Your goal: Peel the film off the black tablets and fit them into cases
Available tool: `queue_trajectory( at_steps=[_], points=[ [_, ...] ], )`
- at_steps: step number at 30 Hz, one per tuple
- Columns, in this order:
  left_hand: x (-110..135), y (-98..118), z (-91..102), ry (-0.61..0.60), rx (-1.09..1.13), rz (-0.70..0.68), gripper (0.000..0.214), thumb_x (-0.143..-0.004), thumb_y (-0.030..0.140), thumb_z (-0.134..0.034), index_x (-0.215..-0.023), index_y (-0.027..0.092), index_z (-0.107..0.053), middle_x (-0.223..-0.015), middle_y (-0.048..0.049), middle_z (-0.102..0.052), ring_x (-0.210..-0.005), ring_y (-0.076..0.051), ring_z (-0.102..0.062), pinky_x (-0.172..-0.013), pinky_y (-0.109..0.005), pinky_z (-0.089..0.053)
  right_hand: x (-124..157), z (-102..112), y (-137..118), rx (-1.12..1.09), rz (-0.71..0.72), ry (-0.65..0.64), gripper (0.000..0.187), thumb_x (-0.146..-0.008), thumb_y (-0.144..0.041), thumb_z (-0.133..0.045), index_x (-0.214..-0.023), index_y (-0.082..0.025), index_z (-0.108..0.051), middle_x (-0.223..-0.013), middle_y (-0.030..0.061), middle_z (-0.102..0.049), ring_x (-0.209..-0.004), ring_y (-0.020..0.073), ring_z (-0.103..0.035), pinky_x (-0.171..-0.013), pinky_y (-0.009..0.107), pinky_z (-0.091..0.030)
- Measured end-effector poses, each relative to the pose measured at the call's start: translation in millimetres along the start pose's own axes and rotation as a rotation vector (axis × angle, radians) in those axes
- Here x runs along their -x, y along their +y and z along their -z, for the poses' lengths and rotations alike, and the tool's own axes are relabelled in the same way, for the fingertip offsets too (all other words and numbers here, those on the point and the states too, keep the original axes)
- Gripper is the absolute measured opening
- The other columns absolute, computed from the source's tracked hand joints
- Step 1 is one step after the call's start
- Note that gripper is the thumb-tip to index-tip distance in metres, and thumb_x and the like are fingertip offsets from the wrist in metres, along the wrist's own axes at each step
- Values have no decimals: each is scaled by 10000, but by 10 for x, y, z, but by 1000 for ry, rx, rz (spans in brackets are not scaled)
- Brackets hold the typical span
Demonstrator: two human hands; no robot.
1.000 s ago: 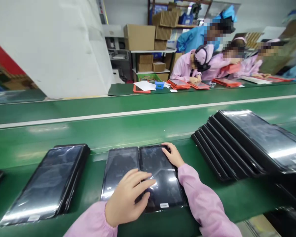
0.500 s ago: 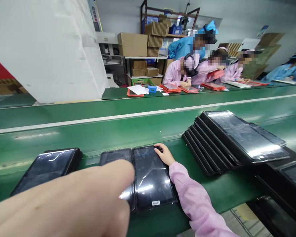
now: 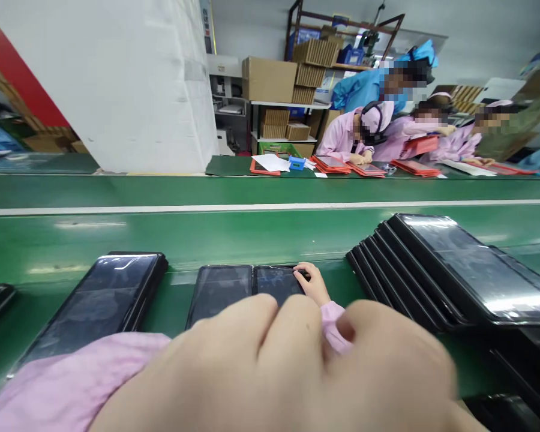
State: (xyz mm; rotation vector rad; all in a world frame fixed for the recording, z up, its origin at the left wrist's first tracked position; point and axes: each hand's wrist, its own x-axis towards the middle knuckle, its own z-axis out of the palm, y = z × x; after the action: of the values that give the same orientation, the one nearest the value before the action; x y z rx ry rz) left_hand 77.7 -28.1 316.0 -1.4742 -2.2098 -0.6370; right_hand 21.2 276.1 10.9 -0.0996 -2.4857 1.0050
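Very close to the camera, my left hand crosses the lower middle, blurred, its knuckles bent and its fingertips hidden. Beyond it, my right hand curls its fingers over the top right corner of a black tablet-like panel with a glossy screen. A second such panel lies flat beside it, edge to edge, on the left. My left hand covers the lower parts of both panels and most of my right forearm. Whether my left hand holds anything does not show.
A small pile of dark panels lies to the left, and a tall slanting stack stands to the right. All rest on a green work surface. Across it, several co-workers in pink and a person in blue are near red-edged items.
My left hand has moved right and now covers more of the two panels. The view has turned slightly left. My right hand remains at the same panel corner.
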Motion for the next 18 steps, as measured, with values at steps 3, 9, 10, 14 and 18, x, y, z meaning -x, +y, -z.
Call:
queue_trajectory(
  at_steps=[3,9,10,14,18],
  points=[
    [-91,-129,-247,59,-118,-129,314,-904,111,-390,-823,308,-622,-707,36,-581,-449,-115,-447,-345,-284,-272,15,23,-50,-13,28,57,160,-950,-373,-626,-966,-228,-689,-1207,82,-655,-1175,253,-571,-1028,494,-458],
    [462,-1128,-1434,-241,-46,222,312,-835,46,-405,-978,223,-619,-973,-27,-681,-817,-172,-674,-670,-273,-557,69,58,-109,-191,22,28,284,-924,-428,-649,-821,-165,-665,-1025,60,-720,-1067,228,-651,-1035,498,-440],
    [572,-1248,-1636,-275,30,252,325,-827,44,-416,-1012,213,-624,-1042,-47,-683,-962,-195,-674,-826,-317,-573,79,64,-106,-239,3,17,305,-917,-438,-655,-785,-164,-650,-972,52,-727,-1017,220,-670,-1017,491,-454],
    [891,-1506,-2169,-350,104,378,376,-866,115,-466,-1204,181,-617,-1377,-141,-571,-1338,-305,-508,-1111,-512,-429,90,88,-63,-442,-109,-22,363,-911,-484,-634,-732,-171,-588,-834,25,-716,-835,182,-690,-879,416,-524],
    [1022,-1597,-2275,-416,159,442,464,-914,180,-475,-1373,210,-534,-1522,-141,-452,-1444,-327,-376,-1162,-570,-338,31,110,-32,-630,-227,-35,346,-853,-461,-617,-663,-213,-470,-685,5,-656,-739,200,-678,-794,415,-532]
  ],
)
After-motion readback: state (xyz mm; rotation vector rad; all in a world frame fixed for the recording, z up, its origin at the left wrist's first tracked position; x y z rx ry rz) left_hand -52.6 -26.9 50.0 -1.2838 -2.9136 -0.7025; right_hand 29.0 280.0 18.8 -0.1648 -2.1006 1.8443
